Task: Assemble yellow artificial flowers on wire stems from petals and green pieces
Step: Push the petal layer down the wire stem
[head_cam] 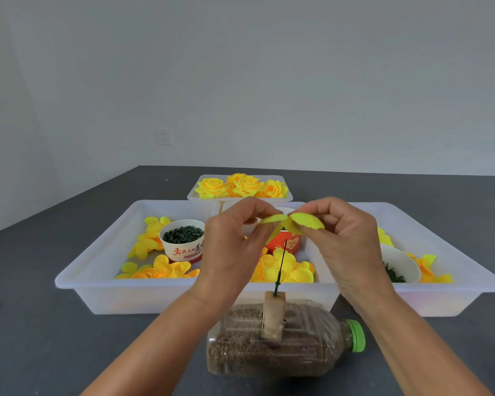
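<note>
A yellow-green petal piece (303,222) is held in the air above a thin dark wire stem (280,267). My left hand (235,244) pinches its left lobe and my right hand (346,238) pinches its right lobe. The stem stands upright in a small wooden block (273,315) set into a sand-filled plastic bottle (283,350) lying on its side. Loose yellow petals (283,270) lie in the white tray (103,292) behind. A paper cup of dark green pieces (183,238) stands in that tray's left part.
Finished yellow flowers (243,185) fill a smaller white tray (193,192) at the back. A second white tray (469,298) on the right holds petals and a white bowl (400,264) of green bits. A red cup (286,242) sits behind my hands. The table (55,338) is dark grey.
</note>
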